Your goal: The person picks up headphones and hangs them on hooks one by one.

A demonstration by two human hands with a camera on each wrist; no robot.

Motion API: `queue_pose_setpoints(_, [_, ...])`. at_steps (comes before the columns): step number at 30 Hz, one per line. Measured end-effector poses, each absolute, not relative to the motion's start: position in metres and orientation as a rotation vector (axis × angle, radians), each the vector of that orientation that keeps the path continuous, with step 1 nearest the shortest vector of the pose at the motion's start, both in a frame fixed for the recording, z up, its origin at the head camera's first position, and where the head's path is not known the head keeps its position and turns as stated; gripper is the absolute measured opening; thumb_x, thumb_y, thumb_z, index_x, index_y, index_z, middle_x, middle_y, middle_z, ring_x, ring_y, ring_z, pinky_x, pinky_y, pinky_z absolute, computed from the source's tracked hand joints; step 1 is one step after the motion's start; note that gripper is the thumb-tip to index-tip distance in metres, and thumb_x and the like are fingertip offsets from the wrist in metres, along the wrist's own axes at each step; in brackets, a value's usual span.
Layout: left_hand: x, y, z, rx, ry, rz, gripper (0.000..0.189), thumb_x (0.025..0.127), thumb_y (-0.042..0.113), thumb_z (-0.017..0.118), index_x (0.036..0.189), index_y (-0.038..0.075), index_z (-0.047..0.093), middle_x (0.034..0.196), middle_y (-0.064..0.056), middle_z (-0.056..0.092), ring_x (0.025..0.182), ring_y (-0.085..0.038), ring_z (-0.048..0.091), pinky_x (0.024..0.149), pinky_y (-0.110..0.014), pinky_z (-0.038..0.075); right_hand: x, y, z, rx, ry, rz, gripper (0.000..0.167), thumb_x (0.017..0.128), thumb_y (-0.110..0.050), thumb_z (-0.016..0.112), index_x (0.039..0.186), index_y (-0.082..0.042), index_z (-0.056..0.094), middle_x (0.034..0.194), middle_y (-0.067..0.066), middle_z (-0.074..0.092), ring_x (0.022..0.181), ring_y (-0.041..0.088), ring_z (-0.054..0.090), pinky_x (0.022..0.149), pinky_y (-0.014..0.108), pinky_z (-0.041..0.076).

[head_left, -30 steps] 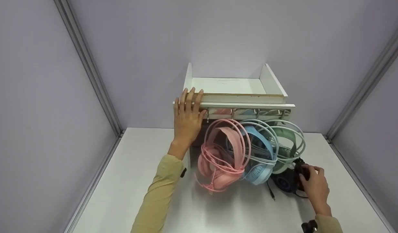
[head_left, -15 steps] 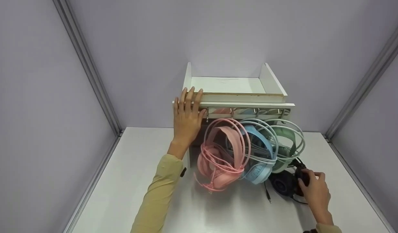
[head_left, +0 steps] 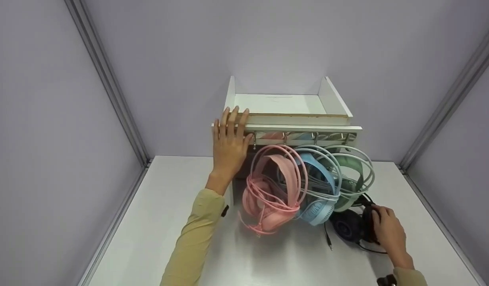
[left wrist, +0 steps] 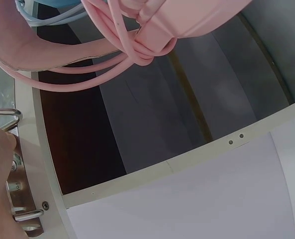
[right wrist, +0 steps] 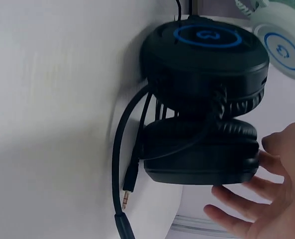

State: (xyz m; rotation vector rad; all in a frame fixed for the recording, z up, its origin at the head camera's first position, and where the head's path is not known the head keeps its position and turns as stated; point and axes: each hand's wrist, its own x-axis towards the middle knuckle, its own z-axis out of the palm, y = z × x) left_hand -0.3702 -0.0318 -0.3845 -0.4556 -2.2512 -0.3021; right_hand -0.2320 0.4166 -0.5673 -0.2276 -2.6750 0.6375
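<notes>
My left hand (head_left: 229,149) rests with straight fingers on the left end of the white hook rack (head_left: 292,128), thumb along its front. In the left wrist view, part of that hand (left wrist: 0,184) covers the rack's metal hooks. Black headphones (head_left: 346,225) lie on the tabletop at the right, their headband partly hidden behind green headphones (head_left: 349,163). My right hand (head_left: 391,234) is at their right ear cup. The right wrist view shows its fingers spread loosely, the thumb right at the ear cup (right wrist: 202,159); a cable with a plug (right wrist: 130,179) hangs beside.
Pink headphones (head_left: 286,171) and blue headphones (head_left: 319,212) hang from the rack left of the green ones, coiled cables around them. An open white shelf tray (head_left: 280,104) tops the rack. Grey walls (head_left: 188,59) enclose the white tabletop (head_left: 157,246).
The black headphones have shifted slightly toward me, their plug with them. My right hand has since moved its fingers over the right ear cup. My left hand stays in place.
</notes>
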Motion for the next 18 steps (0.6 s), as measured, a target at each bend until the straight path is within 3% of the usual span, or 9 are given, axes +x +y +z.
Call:
queue_pose_setpoints(8, [-0.37,-0.032,-0.385,-0.455,-2.249,-0.306,0.061,0.107,0.043,0.044,0.162,0.025,0.023,0.164,-0.007,0.022,0.155,-0.03,0.013,0.124,-0.053,0.01,-0.243,0.427,-0.568,-0.105,-2.762,0.687,0.04,0.11,-0.017,0.039,0.134,0.012,0.053,0.131,0.041,0.051,0.118,0.059,0.051,0.095,0.07,0.042])
queue_pose_setpoints(18, [-0.371,-0.032,-0.384,-0.457,-2.258,-0.314,0.059,0.108,0.043,0.041,0.161,0.025,0.024,0.164,-0.007,0.023,0.155,-0.03,0.013,0.124,-0.053,0.01,-0.232,0.42,-0.57,-0.108,-2.729,0.64,0.036,0.109,-0.013,0.041,0.129,0.013,0.056,0.125,0.04,0.053,0.108,0.06,0.055,0.088,0.069,0.045])
